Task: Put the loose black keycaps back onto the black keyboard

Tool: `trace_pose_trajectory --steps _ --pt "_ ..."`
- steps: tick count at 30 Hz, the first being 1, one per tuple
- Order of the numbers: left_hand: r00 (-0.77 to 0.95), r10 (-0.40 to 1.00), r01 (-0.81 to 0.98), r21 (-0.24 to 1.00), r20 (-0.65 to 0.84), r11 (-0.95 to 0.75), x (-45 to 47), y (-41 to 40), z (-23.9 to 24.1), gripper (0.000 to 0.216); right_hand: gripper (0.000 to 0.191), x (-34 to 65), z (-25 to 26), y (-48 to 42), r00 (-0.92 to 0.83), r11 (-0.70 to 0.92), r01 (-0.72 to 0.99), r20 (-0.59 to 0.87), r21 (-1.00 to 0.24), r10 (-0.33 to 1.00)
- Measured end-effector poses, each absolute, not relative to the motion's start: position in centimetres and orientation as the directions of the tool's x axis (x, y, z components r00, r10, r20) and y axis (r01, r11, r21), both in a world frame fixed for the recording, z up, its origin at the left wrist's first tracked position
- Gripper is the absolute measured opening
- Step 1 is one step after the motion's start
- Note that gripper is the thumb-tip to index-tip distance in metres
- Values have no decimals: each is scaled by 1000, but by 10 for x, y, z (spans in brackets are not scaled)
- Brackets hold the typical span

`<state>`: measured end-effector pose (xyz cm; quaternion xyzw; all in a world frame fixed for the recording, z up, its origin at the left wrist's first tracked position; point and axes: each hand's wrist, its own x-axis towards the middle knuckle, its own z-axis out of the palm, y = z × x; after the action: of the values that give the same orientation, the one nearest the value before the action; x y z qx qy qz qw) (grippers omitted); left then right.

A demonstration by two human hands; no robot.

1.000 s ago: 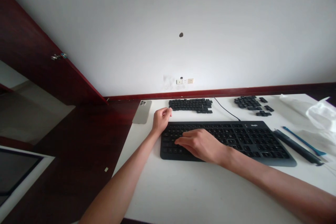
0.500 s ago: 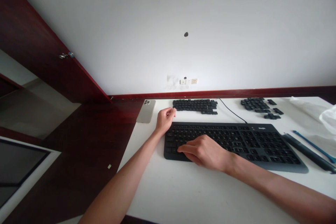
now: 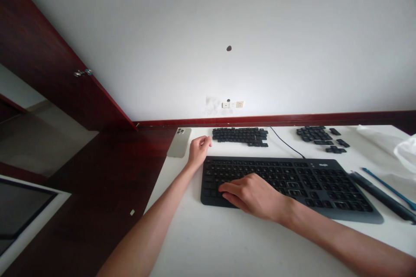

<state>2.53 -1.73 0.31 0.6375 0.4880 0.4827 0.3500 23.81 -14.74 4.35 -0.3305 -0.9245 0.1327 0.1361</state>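
A black keyboard [image 3: 352,199] lies on the white table, with many of its key sockets bare and some keycaps seated at its left end. My right hand [image 3: 251,194] rests over the lower left keys, index finger and thumb close together against them. Whether a keycap sits between those fingertips is hidden. Just beyond the keyboard's upper left corner, my left hand [image 3: 199,151] is curled closed, its contents out of sight. Right beside it lies a block of loose black keycaps [image 3: 240,135] in rows.
A phone [image 3: 179,143] lies at the table's left edge. More loose keycaps [image 3: 313,134] are at the back right. A black stick-like tool [image 3: 383,197], a thin blue rod [image 3: 388,187] and white plastic wrapping [image 3: 383,143] lie at right. The keyboard's cable [image 3: 286,142] runs backward.
The whole view has tilted slightly, so everything sits lower. My right thumb and index finger have shifted a little on the lower left keys. My left hand stays curled near the loose keycaps.
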Motion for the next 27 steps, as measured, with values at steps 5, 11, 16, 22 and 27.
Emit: trace_pose_trajectory --steps 5,11,16,22,27 --pt "20 957 312 908 288 -280 21 -14 4 43 27 241 47 -146 -739 748 588 171 -308 652" --pt "-7 953 264 920 302 -290 24 -15 3 33 33 251 50 -138 -687 732 632 254 -252 681" --pt "16 932 376 862 361 -340 22 -16 4 21 29 256 49 -135 -663 734 634 318 -241 677" --pt "15 954 410 868 299 -279 18 -15 4 21 27 256 48 -134 -652 747 613 369 -259 663" --pt "46 965 396 882 258 -255 21 -15 4 22 26 259 50 -129 -628 717 637 350 -282 695"
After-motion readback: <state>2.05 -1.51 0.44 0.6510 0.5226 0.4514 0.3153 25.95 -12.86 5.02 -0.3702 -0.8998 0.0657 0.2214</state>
